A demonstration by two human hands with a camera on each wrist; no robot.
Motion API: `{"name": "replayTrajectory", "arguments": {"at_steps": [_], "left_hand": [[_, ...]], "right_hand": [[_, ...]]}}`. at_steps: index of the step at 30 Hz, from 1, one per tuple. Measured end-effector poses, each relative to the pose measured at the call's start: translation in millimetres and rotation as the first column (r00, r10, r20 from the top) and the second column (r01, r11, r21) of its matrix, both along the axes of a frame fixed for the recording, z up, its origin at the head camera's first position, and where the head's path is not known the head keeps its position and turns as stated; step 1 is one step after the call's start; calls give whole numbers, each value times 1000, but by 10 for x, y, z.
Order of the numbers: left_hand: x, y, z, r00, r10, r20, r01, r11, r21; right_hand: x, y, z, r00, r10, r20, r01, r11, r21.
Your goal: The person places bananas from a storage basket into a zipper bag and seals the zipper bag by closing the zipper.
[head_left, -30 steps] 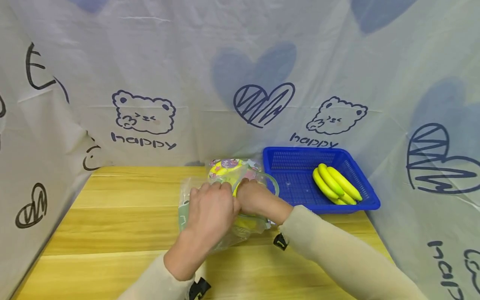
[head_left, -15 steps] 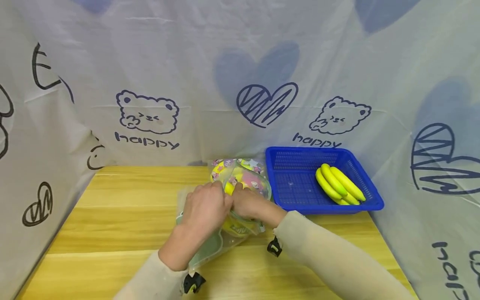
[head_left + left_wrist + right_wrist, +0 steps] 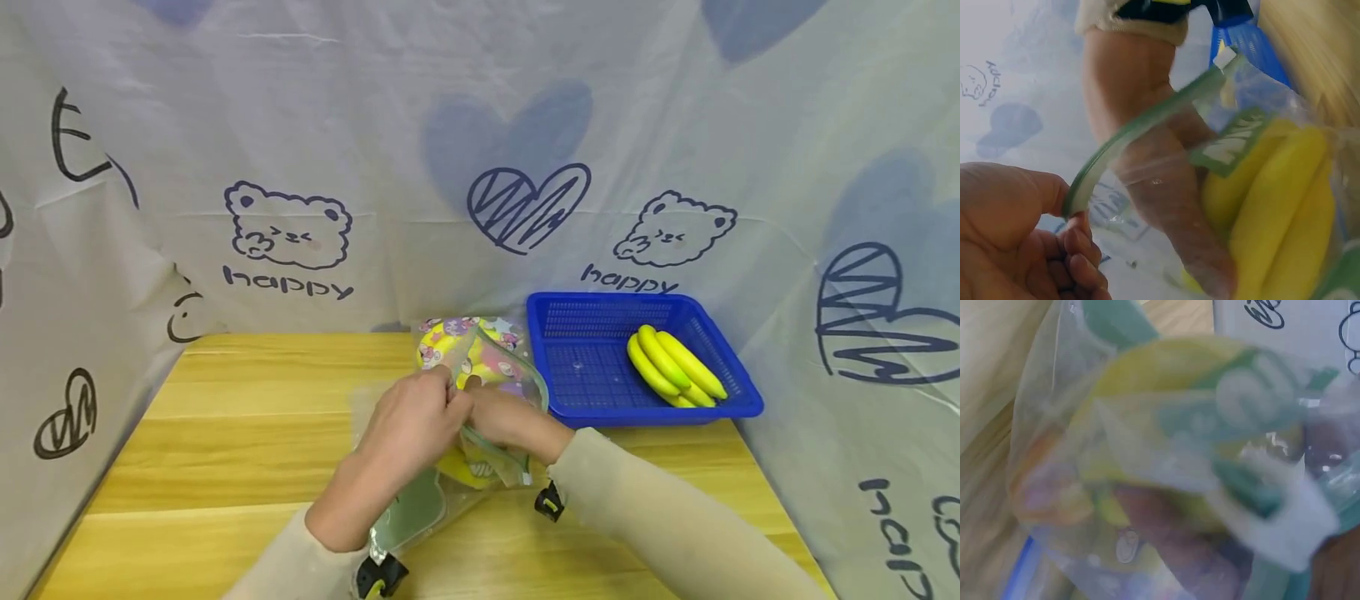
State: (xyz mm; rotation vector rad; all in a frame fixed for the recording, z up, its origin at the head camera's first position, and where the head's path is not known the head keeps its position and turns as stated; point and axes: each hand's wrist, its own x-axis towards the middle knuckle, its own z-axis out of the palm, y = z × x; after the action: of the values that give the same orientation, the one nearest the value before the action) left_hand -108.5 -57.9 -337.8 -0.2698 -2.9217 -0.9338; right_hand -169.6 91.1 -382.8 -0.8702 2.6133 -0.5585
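Note:
A clear zip bag (image 3: 1154, 181) with a green zip edge and green printed patches stands mouth-up on the table in the head view. My left hand (image 3: 412, 417) pinches the rim of its mouth between thumb and fingers, as the left wrist view shows. Inside the bag lies a bunch of yellow bananas (image 3: 1279, 219). My right hand (image 3: 510, 417) reaches in through the mouth and grips the bunch near one end; some fingertips are hidden behind the fruit. Blurred fingers (image 3: 1154, 515) lie against the yellow peel in the right wrist view.
Right of the bag stands a blue plastic basket (image 3: 585, 367) with another bunch of bananas (image 3: 671, 367) in it. Colourful cartoon-patterned packaging (image 3: 450, 337) lies behind the bag. A printed white cloth (image 3: 405, 150) hangs around the wooden table (image 3: 247, 417).
Both hands have shifted slightly left and toward me with the bag. Its mouth looks wider and its green front panel shows more. The basket stands where it was.

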Motion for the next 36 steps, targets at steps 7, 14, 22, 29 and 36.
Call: {"name": "replayTrajectory", "arguments": {"at_steps": [7,14,22,29,36], "left_hand": [[-40,-148,-37,998,57,13,-56,994,-89],[-28,-310,-31,991,79,108,-70,994,-83],[3,-470,67,986,100,131,-90,993,-81],[65,-550,223,988,105,115,-99,993,-61],[115,-532,457,992,90,88,-91,996,5]], "right_hand": [[11,-31,80,914,-181,364,211,976,-46],[112,175,217,954,-294,-58,293,956,-32],[29,459,41,932,-363,9,363,932,-7],[116,390,308,981,-191,-39,172,945,-279],[210,261,787,988,-142,-61,113,931,-348]]}}
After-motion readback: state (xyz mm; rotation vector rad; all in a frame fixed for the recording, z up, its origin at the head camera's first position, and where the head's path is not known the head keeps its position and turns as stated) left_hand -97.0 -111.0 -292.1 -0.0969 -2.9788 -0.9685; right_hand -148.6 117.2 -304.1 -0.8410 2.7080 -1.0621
